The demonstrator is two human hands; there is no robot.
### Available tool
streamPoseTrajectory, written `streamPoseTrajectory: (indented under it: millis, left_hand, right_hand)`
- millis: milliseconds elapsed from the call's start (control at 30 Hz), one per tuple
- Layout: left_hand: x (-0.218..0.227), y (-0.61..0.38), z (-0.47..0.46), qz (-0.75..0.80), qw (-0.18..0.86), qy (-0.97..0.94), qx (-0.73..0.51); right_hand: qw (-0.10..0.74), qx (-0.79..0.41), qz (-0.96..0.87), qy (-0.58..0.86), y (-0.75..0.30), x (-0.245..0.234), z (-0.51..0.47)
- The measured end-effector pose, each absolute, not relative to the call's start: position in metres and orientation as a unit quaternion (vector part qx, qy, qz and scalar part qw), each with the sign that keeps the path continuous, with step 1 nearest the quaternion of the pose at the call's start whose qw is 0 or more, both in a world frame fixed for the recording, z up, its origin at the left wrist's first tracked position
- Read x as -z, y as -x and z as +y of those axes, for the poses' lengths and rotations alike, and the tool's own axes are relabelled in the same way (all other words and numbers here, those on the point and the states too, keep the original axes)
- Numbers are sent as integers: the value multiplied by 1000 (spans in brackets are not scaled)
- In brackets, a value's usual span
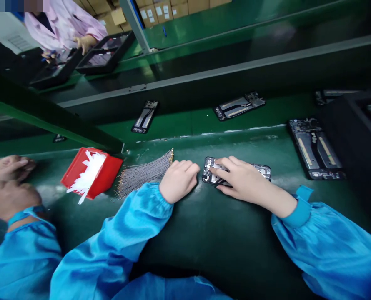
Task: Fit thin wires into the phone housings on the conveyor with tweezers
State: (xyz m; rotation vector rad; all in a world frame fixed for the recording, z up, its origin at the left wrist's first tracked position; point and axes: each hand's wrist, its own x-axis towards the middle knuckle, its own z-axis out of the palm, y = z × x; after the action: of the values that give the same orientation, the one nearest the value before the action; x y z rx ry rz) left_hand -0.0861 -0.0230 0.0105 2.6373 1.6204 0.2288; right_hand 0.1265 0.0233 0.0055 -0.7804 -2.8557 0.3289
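Note:
A dark phone frame (263,170) with its inner parts showing lies flat on the green mat. My right hand (243,180) rests on it and grips it, the index finger stretched to its left end and the thumb along its near edge. My left hand (179,180) sits just left of the frame, curled into a loose fist; whatever is inside the fingers is hidden. Its knuckles touch the near end of a fanned bundle of thin grey wires (143,173) with gold tips.
A red bin (110,171) of white strips stands left of the wires. More phone frames (317,152) (238,106) (145,117) lie on the belt behind. A black tray (357,137) stands at right. A neighbour's hands (10,183) rest at left; another person works over black trays (106,56) at far left.

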Motion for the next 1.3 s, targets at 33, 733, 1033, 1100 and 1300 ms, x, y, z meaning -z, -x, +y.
streamPoseTrajectory:
  millis: [33, 733, 1033, 1100, 1300]
  left_hand:
    - [-7, 79, -19, 522, 30, -848, -84]
    - [9, 75, -17, 507, 96, -834, -197]
    - [6, 74, -18, 502, 84, -839, -190]
    - [7, 74, -18, 500, 84, -841, -191]
    - [6, 75, -17, 495, 93, -844, -184]
  right_hand:
    - [107, -143, -949, 261, -128, -6, 24]
    - [283, -410, -769, 400, -108, -7, 21]
    - [273, -401, -781, 392, -108, -12, 23]
    - [273, -399, -782, 393, -108, -12, 23]
    - [289, -344, -827, 338, -107, -9, 18]
